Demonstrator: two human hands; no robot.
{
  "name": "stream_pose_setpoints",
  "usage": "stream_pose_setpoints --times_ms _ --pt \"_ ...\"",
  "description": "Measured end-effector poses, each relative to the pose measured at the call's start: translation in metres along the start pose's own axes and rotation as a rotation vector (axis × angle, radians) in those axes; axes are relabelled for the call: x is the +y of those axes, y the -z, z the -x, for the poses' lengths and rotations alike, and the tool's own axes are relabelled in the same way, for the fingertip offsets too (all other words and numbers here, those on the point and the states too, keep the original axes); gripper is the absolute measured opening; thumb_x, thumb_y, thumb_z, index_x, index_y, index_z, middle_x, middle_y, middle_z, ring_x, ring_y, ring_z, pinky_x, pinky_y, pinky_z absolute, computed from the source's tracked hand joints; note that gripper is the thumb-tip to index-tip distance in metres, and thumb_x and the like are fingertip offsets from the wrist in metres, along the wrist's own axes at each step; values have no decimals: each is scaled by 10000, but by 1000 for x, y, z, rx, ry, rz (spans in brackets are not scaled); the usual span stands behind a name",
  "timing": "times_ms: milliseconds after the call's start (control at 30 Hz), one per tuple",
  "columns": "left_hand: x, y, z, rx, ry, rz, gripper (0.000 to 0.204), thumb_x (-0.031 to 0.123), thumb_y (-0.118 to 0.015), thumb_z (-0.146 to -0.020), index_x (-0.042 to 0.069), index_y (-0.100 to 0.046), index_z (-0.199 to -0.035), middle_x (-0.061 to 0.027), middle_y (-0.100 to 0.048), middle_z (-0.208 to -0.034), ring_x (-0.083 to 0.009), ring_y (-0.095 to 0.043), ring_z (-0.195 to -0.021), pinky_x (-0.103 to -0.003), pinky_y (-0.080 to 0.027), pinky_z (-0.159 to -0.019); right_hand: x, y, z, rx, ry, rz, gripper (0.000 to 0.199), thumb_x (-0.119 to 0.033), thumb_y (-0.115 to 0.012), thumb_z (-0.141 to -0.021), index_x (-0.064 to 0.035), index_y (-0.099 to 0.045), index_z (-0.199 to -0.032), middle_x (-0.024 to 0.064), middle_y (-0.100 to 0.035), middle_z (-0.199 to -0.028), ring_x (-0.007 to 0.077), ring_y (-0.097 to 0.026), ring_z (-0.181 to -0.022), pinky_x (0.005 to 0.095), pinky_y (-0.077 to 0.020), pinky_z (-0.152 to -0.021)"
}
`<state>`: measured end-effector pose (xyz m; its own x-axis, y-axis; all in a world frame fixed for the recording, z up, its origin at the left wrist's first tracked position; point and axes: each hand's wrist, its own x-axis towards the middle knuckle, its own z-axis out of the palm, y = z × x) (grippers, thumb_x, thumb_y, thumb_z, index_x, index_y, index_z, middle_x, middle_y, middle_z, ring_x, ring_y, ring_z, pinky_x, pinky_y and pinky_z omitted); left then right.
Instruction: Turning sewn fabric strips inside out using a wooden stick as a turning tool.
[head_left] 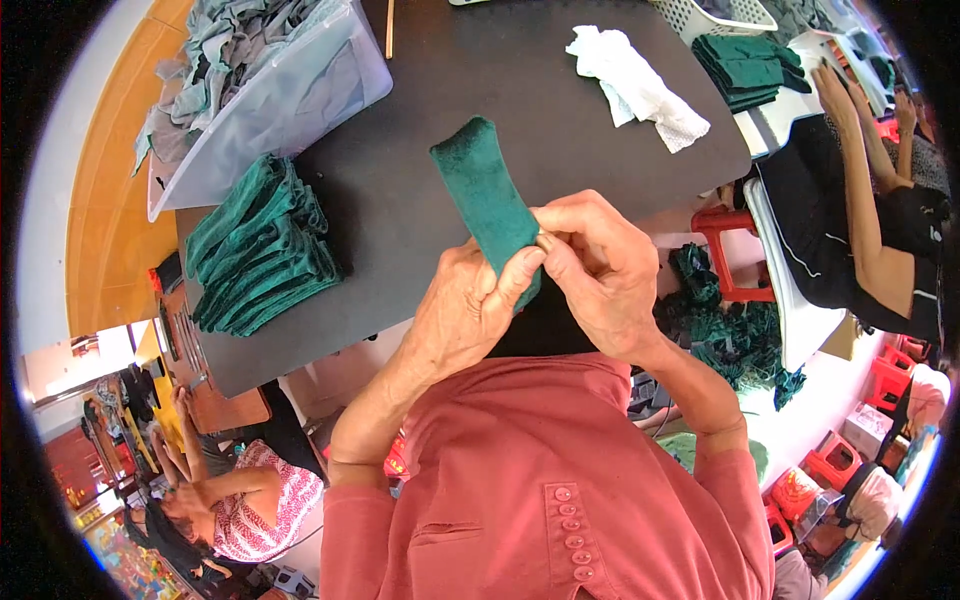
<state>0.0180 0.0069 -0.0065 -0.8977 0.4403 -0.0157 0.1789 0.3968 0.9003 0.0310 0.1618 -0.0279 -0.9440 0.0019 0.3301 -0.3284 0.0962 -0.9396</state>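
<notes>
A strip of dark green velvet fabric [482,185] is held up in front of my chest, its wide end pointing away from me. My left hand [470,300] grips it from the left, thumb pressed on its lower part. My right hand [600,270] pinches its right edge between thumb and fingertips, close to the left thumb. The strip's lower end is partly hidden behind my left hand. On the table to the left lies a stack of similar green velvet pieces [262,250].
Behind the stack stands a clear plastic bin [290,110] full of grey-green cloth. A white cloth [640,85] lies at the far right of the dark table [420,60]. Folded green fabric [742,70] and a red stool [735,255] are at the right. Other people sit on both sides.
</notes>
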Motion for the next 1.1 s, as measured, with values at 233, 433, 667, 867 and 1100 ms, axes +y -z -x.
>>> stream_pose_setpoints --times_ms 233,433,667,867,1100 --pt "7 25 -13 303 -29 341 252 254 -563 -908 4 -584 -936 -20 -605 -777 -72 -540 -737 -246 -439 -672 0 -2 -4 -29 31 -3 231 90 -610 -797 20 -623 -1017 82 -590 -866 97 -607 -724 199 -489 -621" --pt "-1 27 -9 242 -57 253 284 228 -530 -941 -10 -577 -793 -1 -557 -655 -57 -477 -607 -237 -396 -554 -1 0 4 -72 -89 -12 200 72 -620 -807 17 -618 -999 52 -593 -813 64 -589 -688 190 -480 -571" --pt "-13 15 -14 259 -238 199 312 195 -524 -940 -6 -496 -702 -25 -425 -551 -106 -368 -493 -281 -317 -468 0 -1 4 -49 -190 -234 82 4 -596 -864 20 -604 -944 17 -601 -741 31 -560 -622 184 -466 -498" --pt "-5 18 -10 309 -197 165 337 177 -539 -931 -8 -463 -660 -33 -422 -543 -119 -362 -481 -298 -317 -466 -2 4 4 -93 -185 -101 77 -34 -586 -882 22 -597 -933 12 -603 -714 30 -559 -606 179 -490 -473" --pt "-19 5 -7 253 -222 115 359 131 -592 -894 -23 -445 -605 -82 -447 -543 -145 -411 -490 -330 -329 -472 6 -3 7 1 -213 -169 54 -14 -584 -882 22 -595 -920 4 -578 -693 27 -526 -580 178 -434 -462"
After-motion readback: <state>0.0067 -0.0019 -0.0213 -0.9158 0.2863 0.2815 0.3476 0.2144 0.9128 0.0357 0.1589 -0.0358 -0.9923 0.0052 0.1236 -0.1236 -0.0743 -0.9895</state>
